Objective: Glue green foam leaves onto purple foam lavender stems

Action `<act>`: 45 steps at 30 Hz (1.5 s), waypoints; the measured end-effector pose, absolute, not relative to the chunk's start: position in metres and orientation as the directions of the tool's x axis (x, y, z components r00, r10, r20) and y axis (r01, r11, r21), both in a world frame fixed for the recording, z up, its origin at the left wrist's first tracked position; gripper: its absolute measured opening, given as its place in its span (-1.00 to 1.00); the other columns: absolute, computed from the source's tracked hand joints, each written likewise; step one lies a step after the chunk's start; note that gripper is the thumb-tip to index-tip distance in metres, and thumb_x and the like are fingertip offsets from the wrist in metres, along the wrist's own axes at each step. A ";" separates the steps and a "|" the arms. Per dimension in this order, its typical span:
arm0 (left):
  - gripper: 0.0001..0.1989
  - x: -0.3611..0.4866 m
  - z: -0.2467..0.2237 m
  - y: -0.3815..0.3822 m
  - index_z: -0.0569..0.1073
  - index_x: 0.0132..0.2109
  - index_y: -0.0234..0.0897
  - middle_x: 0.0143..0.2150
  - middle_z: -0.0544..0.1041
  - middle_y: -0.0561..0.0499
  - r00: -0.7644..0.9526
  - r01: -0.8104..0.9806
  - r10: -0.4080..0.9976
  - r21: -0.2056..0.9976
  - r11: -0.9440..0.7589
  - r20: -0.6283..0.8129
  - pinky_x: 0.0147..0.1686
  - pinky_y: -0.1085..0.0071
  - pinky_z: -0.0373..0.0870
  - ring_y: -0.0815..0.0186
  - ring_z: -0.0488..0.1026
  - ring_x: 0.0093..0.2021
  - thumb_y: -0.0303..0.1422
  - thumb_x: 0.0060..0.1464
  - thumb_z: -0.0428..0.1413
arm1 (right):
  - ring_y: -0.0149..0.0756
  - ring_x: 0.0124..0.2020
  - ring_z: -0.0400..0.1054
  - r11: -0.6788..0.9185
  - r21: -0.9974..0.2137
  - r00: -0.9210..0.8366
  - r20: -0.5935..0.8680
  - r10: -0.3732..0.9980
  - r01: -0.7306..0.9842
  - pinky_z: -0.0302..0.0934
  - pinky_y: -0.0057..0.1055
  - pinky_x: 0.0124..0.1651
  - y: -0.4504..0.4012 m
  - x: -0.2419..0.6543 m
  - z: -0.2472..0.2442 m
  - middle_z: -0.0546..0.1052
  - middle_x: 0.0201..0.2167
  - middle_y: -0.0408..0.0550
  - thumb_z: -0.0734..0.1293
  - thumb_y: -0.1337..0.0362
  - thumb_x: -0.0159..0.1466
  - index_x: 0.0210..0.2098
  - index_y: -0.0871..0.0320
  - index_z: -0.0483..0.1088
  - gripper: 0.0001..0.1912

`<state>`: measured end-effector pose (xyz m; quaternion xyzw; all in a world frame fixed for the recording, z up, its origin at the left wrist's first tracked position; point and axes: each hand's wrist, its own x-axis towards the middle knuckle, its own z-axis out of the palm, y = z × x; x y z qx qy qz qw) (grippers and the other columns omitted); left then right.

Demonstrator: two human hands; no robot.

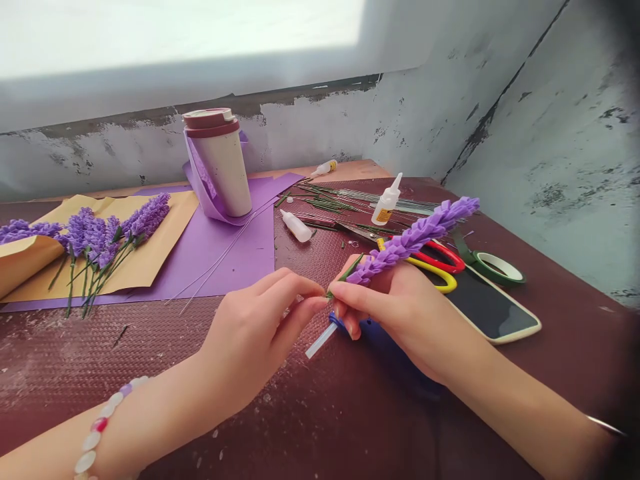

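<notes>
My right hand (395, 313) grips a purple paper lavender spike (413, 240) by its lower end, and the spike tilts up to the right. My left hand (255, 327) pinches a narrow green leaf (347, 270) at the base of the spike between thumb and forefinger. Under my right hand lies a blue tool, probably a hot glue gun (385, 343), with a translucent glue stick (320, 340) poking out towards my left hand. My fingers hide most of the tool.
Finished lavender sprigs (100, 237) lie on kraft paper (150, 247) at left, beside a purple sheet (225, 257) and a lidded cup (220, 163). Ahead lie glue bottles (387, 201), green stems (325, 200), and scissors (430, 260). Green tape (497, 269) and a phone (493, 308) sit right.
</notes>
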<state>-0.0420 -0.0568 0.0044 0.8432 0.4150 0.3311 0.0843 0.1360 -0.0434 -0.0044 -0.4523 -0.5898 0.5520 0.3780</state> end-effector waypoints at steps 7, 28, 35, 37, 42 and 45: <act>-0.87 -0.043 0.000 -0.057 0.50 -0.29 -0.32 -0.50 0.52 0.08 0.507 0.670 0.652 0.218 -0.709 0.564 -0.54 0.59 0.26 0.48 0.40 -0.56 -0.45 0.17 0.05 | -0.33 -0.55 0.31 0.021 -0.979 -0.295 -0.041 0.955 0.203 0.16 -0.34 -0.36 -0.048 0.133 0.003 0.39 -0.65 -0.19 0.31 0.25 0.18 -0.57 0.10 0.35 -0.80; -0.77 -0.037 0.013 -0.048 0.41 -0.46 -0.33 -0.55 0.42 0.11 0.335 0.178 0.905 0.961 0.214 -0.263 -0.54 0.54 0.21 0.47 0.34 -0.56 -0.28 0.07 0.11 | -0.42 -0.62 0.28 -0.034 -0.996 -0.380 -0.065 0.923 0.088 0.19 -0.42 -0.46 -0.045 0.136 -0.001 0.42 -0.62 -0.17 0.31 0.29 0.18 -0.55 0.14 0.38 -0.82; -0.71 -0.038 0.007 -0.046 0.26 -0.53 -0.27 -0.55 0.31 0.13 0.335 0.184 0.895 0.952 0.244 -0.294 -0.53 0.49 0.22 0.42 0.33 -0.54 -0.29 0.14 -0.04 | -0.41 -0.61 0.28 -0.031 -0.999 -0.417 -0.044 0.908 0.040 0.18 -0.43 -0.47 -0.046 0.136 -0.002 0.44 -0.58 -0.16 0.33 0.25 0.19 -0.51 0.13 0.40 -0.83; -0.69 -0.039 0.006 -0.046 0.25 -0.53 -0.26 -0.56 0.30 0.13 0.301 0.253 0.919 0.950 0.181 -0.256 -0.52 0.47 0.21 0.41 0.31 -0.54 -0.25 0.15 -0.05 | -0.41 -0.61 0.28 -0.025 -0.999 -0.410 -0.033 0.912 0.025 0.18 -0.44 -0.48 -0.045 0.136 -0.002 0.43 -0.58 -0.16 0.33 0.24 0.19 -0.49 0.14 0.41 -0.84; -0.71 -0.041 0.005 -0.047 0.31 -0.48 -0.26 -0.52 0.37 0.12 0.205 0.448 0.978 0.886 -0.122 0.031 -0.46 0.45 0.23 0.41 0.28 -0.51 -0.25 0.17 -0.04 | -0.42 -0.60 0.28 -0.015 -0.999 -0.354 -0.028 0.935 0.041 0.17 -0.44 -0.46 -0.043 0.136 -0.003 0.44 -0.58 -0.15 0.33 0.26 0.19 -0.52 0.15 0.38 -0.82; -0.79 -0.041 0.003 -0.049 0.36 -0.41 -0.26 -0.46 0.44 0.10 0.216 0.466 0.959 0.843 -0.267 0.185 -0.39 0.45 0.29 0.40 0.37 -0.43 -0.31 0.18 -0.02 | -0.43 -0.61 0.27 -0.021 -0.998 -0.336 -0.037 0.941 0.051 0.17 -0.43 -0.46 -0.043 0.137 -0.004 0.43 -0.59 -0.16 0.33 0.26 0.18 -0.53 0.16 0.36 -0.82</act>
